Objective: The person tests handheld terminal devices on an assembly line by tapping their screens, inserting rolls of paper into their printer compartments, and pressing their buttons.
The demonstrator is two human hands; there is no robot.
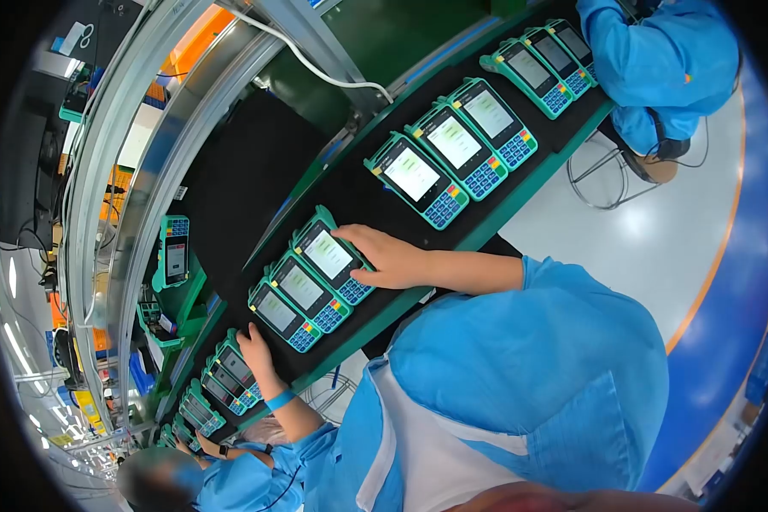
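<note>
A group of three green-cased card terminals with lit screens lies side by side on the black belt. My right hand (388, 256) rests against the right edge of the rightmost terminal (328, 256), thumb and fingers apart. At the group's other end, my left hand (258, 357), with a blue wristband, is beside the leftmost terminal (276, 312), fingers apart; its fingertips are partly hard to make out. The middle terminal (301, 287) lies between the two. Neither hand is wrapped round a terminal.
Farther right on the belt (333, 375) lie three lit terminals (412, 176) and another group (533, 72) beside a co-worker's blue sleeve (623, 51). More terminals (230, 367) and another co-worker (247, 478) are at lower left. A metal frame (205, 94) stands beyond the belt.
</note>
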